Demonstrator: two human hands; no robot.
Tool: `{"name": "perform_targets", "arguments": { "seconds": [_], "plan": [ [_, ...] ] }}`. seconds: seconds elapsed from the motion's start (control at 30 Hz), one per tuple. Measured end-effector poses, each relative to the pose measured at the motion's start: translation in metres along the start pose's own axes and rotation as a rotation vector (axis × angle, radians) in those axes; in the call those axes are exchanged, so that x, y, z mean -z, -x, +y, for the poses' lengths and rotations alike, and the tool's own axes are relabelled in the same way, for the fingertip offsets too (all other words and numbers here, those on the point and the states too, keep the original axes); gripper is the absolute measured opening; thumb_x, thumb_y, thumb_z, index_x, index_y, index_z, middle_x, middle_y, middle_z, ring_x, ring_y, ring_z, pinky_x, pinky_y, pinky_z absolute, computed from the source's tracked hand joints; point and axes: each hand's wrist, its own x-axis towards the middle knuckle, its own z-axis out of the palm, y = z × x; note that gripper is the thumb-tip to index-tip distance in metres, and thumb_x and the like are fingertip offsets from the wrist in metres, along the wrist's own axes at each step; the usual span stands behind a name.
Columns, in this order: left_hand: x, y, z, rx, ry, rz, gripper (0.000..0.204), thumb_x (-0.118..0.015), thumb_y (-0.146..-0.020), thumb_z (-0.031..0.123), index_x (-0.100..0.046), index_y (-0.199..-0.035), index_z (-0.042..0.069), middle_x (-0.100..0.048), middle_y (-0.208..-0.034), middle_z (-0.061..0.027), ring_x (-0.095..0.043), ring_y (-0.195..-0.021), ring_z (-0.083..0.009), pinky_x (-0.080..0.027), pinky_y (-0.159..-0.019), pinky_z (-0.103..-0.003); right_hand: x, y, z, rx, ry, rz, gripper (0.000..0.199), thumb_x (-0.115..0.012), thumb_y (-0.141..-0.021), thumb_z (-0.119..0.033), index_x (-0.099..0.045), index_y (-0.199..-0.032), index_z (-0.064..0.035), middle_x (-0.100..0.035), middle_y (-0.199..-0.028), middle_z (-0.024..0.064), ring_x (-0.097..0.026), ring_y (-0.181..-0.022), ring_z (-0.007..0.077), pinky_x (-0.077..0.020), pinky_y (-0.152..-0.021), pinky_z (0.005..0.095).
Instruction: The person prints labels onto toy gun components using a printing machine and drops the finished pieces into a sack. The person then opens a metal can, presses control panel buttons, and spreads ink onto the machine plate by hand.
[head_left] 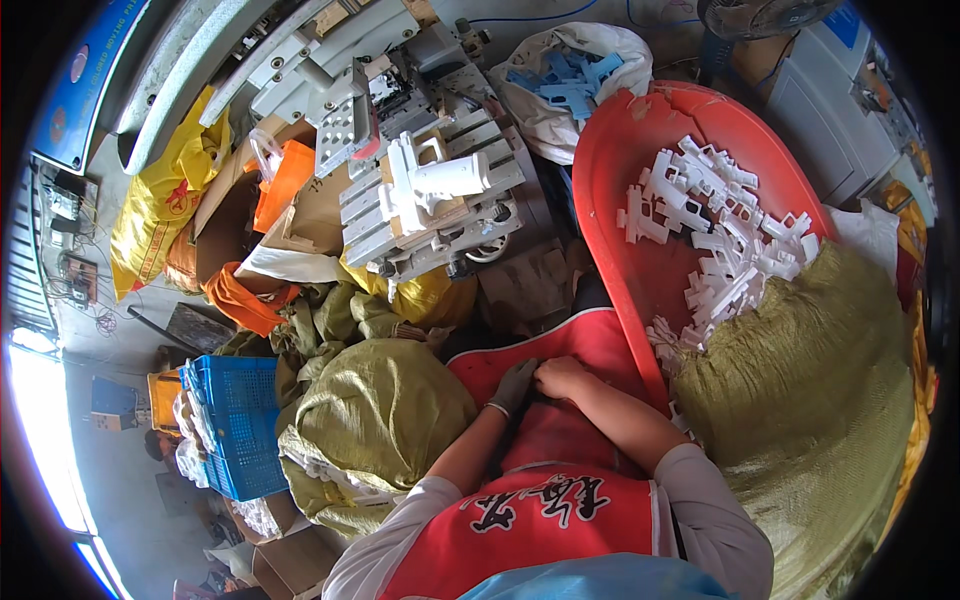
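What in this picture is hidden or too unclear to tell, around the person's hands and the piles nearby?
- Left hand, gloved: fingertips tucked against the right hand; whether either holds anything, head view cannot show.
- Red tub: its lower part is covered by the green sack.
- White plastic parts: too small to tell exact shape.
- Blue crate: contents hidden by its wall.

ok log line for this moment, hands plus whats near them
left hand: grey glove, on red apron | right hand: bare, beside left | red tub: white plastic parts

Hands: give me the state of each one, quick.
Left hand: gloved, fingers bent, resting on the red apron; holds nothing visible.
Right hand: bare, loosely curled beside the left; whether it holds anything cannot be told.
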Motion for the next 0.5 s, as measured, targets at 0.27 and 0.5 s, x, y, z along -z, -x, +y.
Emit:
{"name": "perform_targets", "arguments": {
  "seconds": [0.27,0.5],
  "plan": [
    [-0.0109,0.0084,0.0103,0.024,0.026,0.016,0.032,-0.048,-0.097,0.031,-0.061,-0.112,0.006,-0.064,-0.093,-0.0062,-0.064,-0.074,-0.0186,-0.055,-0.06,-0.033,0.0033,0.0015,-0.0004,0.001,0.0,-0.011,0.028,-0.052,-0.084,-0.029,-0.07,-0.089,-0.0081,-0.069,-0.093,0.0141,-0.068,-0.086,0.0325,-0.0541,-0.074,0.0471],
    [-0.008,0.0067,0.0076,0.013,0.022,0.008,0.032,-0.049,-0.097,0.031,-0.061,-0.112,0.006,-0.065,-0.093,-0.0069,-0.064,-0.075,-0.0194,-0.056,-0.061,-0.034,0.0045,0.0014,-0.0014,0.002,0.014,-0.027,0.027,-0.053,-0.083,-0.029,-0.071,-0.09,-0.0097,-0.069,-0.093,0.0138,-0.067,-0.086,0.0323,-0.0541,-0.074,0.0471]
  ]
}}
